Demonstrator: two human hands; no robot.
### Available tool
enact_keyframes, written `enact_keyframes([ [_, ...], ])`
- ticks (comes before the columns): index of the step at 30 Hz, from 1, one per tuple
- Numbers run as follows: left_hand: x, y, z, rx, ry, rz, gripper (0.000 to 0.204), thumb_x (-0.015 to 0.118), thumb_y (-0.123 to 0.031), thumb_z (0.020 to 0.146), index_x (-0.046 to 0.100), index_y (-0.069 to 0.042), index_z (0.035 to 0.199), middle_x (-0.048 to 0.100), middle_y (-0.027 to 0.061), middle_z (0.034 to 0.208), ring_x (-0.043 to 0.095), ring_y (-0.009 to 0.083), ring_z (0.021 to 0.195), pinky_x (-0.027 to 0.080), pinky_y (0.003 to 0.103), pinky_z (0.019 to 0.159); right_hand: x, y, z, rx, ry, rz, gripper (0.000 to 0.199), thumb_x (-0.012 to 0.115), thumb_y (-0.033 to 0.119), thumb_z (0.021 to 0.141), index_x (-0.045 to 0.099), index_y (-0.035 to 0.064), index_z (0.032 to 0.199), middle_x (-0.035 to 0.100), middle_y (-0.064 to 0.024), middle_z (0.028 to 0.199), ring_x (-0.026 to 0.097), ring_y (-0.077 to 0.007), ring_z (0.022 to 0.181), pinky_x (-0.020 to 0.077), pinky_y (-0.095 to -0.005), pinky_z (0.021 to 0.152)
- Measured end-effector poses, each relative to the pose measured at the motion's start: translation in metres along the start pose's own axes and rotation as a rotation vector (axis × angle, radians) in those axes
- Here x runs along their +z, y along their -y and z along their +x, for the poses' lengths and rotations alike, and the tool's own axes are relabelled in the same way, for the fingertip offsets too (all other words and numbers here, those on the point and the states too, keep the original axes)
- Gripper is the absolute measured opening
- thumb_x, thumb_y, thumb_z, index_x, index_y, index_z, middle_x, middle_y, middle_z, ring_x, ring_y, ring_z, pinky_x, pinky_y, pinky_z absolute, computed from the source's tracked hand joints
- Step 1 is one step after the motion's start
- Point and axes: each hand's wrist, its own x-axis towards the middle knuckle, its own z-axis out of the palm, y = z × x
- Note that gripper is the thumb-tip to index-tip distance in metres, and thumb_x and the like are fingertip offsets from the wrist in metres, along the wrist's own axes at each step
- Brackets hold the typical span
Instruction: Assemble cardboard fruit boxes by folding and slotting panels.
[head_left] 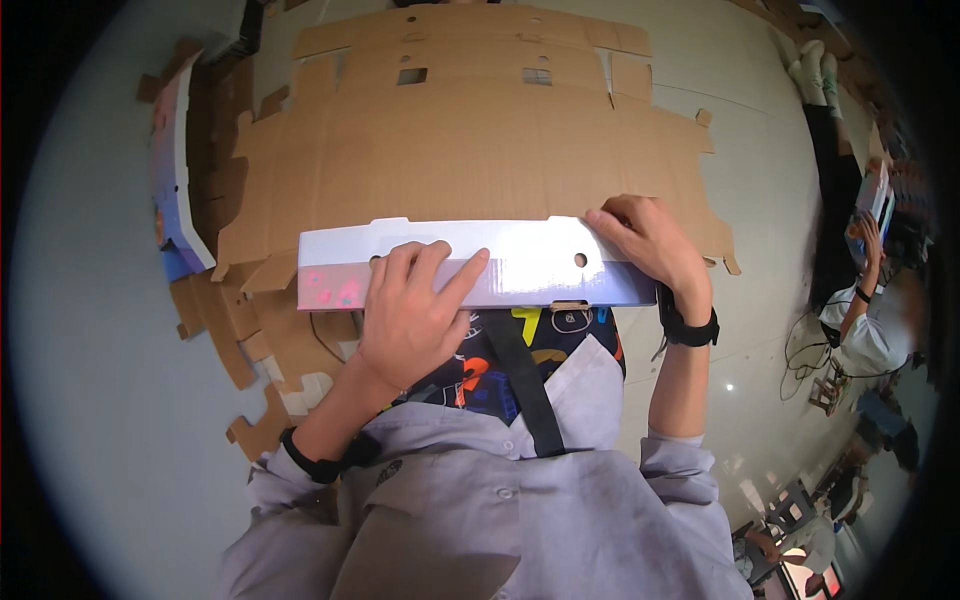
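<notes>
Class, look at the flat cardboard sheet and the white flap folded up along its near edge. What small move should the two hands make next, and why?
Probably press the white flap further over along its crease. The left hand lies flat on its face and the right hand grips its right end, so both already bear on it, while the rest of the cardboard sheet lies flat and unfolded on the floor.

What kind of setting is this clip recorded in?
Probably a workshop or packing floor for box assembly: a large die-cut cardboard sheet lies on the bare floor, more flat blanks are stacked nearby, and another worker sits nearby.
</notes>
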Motion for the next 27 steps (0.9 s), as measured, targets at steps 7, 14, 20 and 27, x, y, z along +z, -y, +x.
enact_keyframes([
  [7, -0.062, 0.029, 0.017, -0.282, -0.102, -0.471, 0.042, 0.079, -0.019, 0.073, 0.07, -0.006, 0.112, 0.063, 0.0137, 0.113, 0.061, 0.0301, 0.095, 0.045, 0.038, 0.092, -0.007, 0.003, -0.018, -0.112, -0.096, 0.087, 0.034, 0.075, 0.027, 0.081, 0.066, -0.0056, 0.08, 0.059, -0.0134, 0.068, 0.055, -0.021, 0.062, 0.0435, -0.0323, 0.058],
  [14, -0.104, 0.05, 0.033, -0.129, 0.27, 0.016, 0.037, 0.08, -0.026, 0.071, 0.072, -0.009, 0.104, 0.071, 0.0113, 0.089, 0.066, 0.0284, 0.084, 0.049, 0.039, 0.066, -0.034, 0.001, -0.058, -0.296, 0.231, 0.296, 0.026, 0.079, 0.019, 0.077, 0.066, -0.0033, 0.08, 0.065, -0.0109, 0.079, 0.063, -0.024, 0.075, 0.0494, -0.0327, 0.069],
  [20, -0.091, 0.041, 0.013, -0.022, 0.615, 0.008, 0.029, 0.082, -0.022, 0.066, 0.074, -0.012, 0.092, 0.064, 0.0091, 0.075, 0.065, 0.0291, 0.077, 0.051, 0.04, 0.063, -0.003, 0.005, -0.061, -0.417, 0.474, 0.399, 0.047, 0.08, 0.029, 0.075, 0.065, 0.0014, 0.11, 0.064, -0.0132, 0.117, 0.061, -0.0308, 0.105, 0.0487, -0.0383, 0.091],
  [27, -0.071, 0.045, -0.011, -0.042, 0.743, -0.305, 0.063, 0.089, -0.033, 0.063, 0.061, -0.011, 0.115, 0.059, 0.0088, 0.108, 0.057, 0.0302, 0.103, 0.044, 0.041, 0.091, 0.006, 0.001, -0.066, -0.377, 0.364, 0.412, 0.041, 0.077, 0.031, 0.074, 0.064, 0.0035, 0.102, 0.059, -0.015, 0.119, 0.057, -0.0325, 0.113, 0.0427, -0.0409, 0.1],
])
